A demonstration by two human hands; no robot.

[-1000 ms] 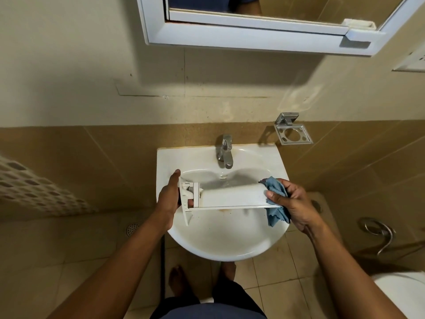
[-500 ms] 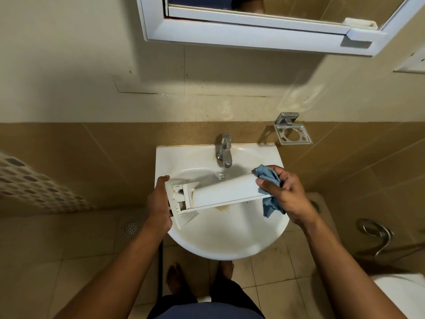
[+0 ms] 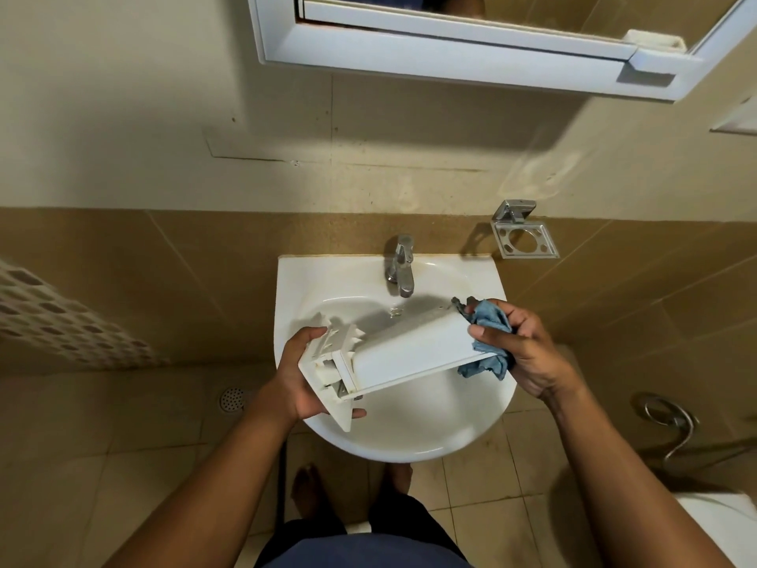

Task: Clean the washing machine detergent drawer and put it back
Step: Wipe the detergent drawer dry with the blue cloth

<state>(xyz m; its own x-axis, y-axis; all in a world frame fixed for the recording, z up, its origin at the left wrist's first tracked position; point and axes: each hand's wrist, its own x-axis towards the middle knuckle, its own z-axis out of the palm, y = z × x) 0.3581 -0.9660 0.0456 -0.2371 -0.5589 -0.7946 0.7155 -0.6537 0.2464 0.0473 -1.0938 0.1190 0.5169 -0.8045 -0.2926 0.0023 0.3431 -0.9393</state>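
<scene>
A white plastic detergent drawer [image 3: 409,350] is held over the white sink [image 3: 409,436], turned on its side and slanted, its far end higher. My left hand [image 3: 295,375] grips its near left end, fingers behind it and thumb under the front panel. My right hand [image 3: 528,354] holds a crumpled blue cloth [image 3: 487,321] against the drawer's right end, thumb on the white face. Part of the cloth hangs below the drawer.
A chrome tap [image 3: 400,264] stands at the back of the sink. On the tiled wall to the right hangs a chrome holder [image 3: 524,239]. A mirror cabinet [image 3: 471,47] is overhead. A floor drain [image 3: 232,399] lies left, a hose bracket [image 3: 672,420] right.
The drawer has tilted from nearly level to slanted, its left end lowered toward me and its right end raised. My right hand with the cloth moved up and back along that end.
</scene>
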